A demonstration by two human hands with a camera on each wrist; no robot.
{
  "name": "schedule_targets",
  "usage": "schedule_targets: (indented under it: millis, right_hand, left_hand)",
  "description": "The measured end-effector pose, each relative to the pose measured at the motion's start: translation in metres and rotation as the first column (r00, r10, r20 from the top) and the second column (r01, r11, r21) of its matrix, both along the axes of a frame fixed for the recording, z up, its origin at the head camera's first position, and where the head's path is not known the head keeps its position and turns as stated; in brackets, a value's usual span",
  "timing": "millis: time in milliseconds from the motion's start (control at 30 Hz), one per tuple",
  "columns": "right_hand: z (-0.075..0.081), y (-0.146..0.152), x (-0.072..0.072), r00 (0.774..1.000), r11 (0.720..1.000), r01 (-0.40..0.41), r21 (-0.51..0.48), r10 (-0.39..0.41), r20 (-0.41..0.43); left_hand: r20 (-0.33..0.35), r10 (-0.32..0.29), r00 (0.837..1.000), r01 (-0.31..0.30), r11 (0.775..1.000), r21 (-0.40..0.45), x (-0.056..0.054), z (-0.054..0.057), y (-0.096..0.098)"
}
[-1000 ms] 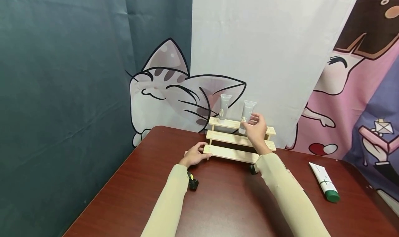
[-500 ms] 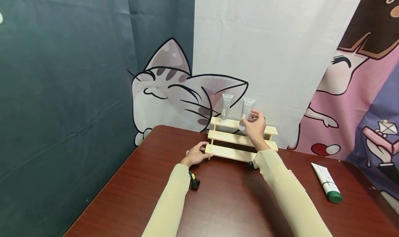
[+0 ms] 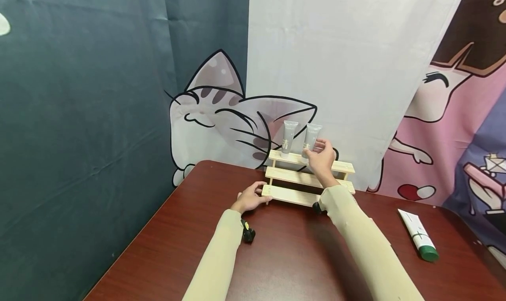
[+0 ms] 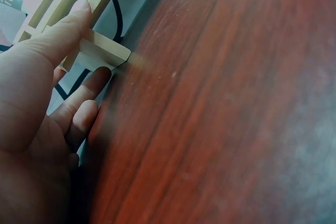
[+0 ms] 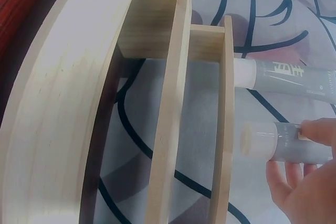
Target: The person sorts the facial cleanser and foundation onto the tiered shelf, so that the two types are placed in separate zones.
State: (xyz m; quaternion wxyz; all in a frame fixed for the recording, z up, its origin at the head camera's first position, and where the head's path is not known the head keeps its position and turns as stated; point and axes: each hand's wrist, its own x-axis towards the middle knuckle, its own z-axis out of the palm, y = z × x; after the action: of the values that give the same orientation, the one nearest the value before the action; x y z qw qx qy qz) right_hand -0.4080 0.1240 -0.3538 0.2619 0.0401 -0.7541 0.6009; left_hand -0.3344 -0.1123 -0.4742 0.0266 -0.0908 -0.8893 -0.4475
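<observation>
A three-tier wooden rack (image 3: 292,195) stands at the back of the table. My left hand (image 3: 251,197) grips the left end of its lowest board, thumb (image 4: 79,17) on the wood. My right hand (image 3: 322,158) pinches a grey squeeze tube (image 3: 311,136) between thumb and fingers, its pale cap (image 5: 257,140) pointing down. In the right wrist view a narrow gap shows between that cap and the top board (image 5: 226,108). A matching grey tube (image 3: 290,136) stands cap-down on the top board, just left of the held one.
A white tube with a green cap (image 3: 417,233) lies on the red-brown table (image 3: 284,257) at the right. Close behind the rack hangs a printed cloth (image 3: 348,50) with a cartoon cat. A dark curtain (image 3: 87,116) is at the left.
My right hand has brought the grey tube down and a little left, closer to the standing one. My left hand stays at the rack's end. The head view has shifted slightly.
</observation>
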Motion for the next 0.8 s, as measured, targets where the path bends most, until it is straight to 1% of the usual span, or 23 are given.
schedule_targets:
  millis: [233, 533, 800]
  right_hand:
    - [-0.001, -0.003, -0.005, 1.0, 1.0, -0.004, -0.006, 0.004, 0.006]
    - [-0.001, -0.006, -0.01, 1.0, 1.0, -0.009, 0.02, 0.009, 0.007]
    - [-0.001, -0.01, -0.013, 1.0, 0.999, -0.006, 0.035, 0.005, 0.007]
  left_hand:
    - [-0.002, 0.003, 1.0, -0.003, 1.0, -0.003, 0.0, 0.0, -0.001]
    - [0.003, 0.013, 1.0, -0.013, 1.0, -0.011, -0.003, -0.004, 0.0]
    - [0.007, 0.004, 1.0, -0.004, 1.0, -0.004, -0.002, -0.002, -0.001]
